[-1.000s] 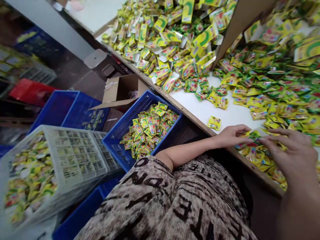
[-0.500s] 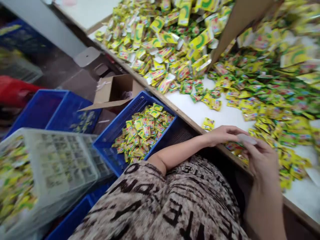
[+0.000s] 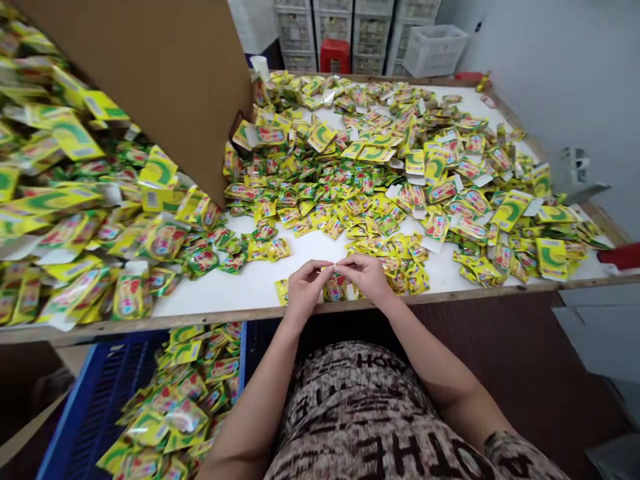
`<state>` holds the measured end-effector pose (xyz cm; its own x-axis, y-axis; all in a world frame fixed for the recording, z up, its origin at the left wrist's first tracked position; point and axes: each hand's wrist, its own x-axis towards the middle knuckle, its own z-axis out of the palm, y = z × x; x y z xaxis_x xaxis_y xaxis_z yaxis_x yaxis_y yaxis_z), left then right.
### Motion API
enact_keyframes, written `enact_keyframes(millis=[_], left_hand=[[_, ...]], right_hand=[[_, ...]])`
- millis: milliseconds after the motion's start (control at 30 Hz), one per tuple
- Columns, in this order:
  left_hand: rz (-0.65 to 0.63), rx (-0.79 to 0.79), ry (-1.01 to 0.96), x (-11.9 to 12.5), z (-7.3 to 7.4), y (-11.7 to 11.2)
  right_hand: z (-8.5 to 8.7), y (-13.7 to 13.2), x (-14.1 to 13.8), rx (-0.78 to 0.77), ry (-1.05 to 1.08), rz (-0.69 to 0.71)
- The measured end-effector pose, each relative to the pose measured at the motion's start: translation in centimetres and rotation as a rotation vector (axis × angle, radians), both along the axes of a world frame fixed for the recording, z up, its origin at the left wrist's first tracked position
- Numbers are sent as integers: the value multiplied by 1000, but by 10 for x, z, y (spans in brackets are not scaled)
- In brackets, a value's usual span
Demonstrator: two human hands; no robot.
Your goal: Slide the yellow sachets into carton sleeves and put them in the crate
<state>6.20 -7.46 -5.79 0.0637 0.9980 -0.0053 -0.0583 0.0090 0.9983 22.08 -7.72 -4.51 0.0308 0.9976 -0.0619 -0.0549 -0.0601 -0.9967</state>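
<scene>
Your left hand (image 3: 303, 288): thumb and fingers pinched on top edge of yellow printed sachet (image 3: 335, 288) | your right hand (image 3: 369, 275): pinched there too, fingertips meeting your left's | sachet: between your hands, by tabletop's wooden front edge (image 3: 200, 319) | loose sachets (image 3: 333, 227) beyond; blue crate (image 3: 100, 380) below, left.

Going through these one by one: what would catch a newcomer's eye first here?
Probably the heaps of yellow-green packets covering much of the white table, with a tall brown cardboard panel rising at left. Next, the left grip and right grip meeting fingertip to fingertip at the near edge, and a blue crate of packets below, at lower left.
</scene>
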Motion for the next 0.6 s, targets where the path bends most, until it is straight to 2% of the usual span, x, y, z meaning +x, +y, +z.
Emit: enact_keyframes(millis=[100, 267, 367, 467, 600], left_hand=[[-40, 114, 43, -4, 1, 1], [-97, 394, 226, -13, 0, -3], [-159, 493, 279, -19, -3, -8], [-177, 475, 307, -21, -5, -12], [-142, 327, 364, -21, -6, -14]], right_hand=[[-2, -2, 4, 128, -61, 45], [0, -16, 12, 473, -306, 56], [-1, -28, 14, 582, -395, 88], [-3, -31, 14, 572, -439, 116], [-7, -26, 10, 538, -438, 84]])
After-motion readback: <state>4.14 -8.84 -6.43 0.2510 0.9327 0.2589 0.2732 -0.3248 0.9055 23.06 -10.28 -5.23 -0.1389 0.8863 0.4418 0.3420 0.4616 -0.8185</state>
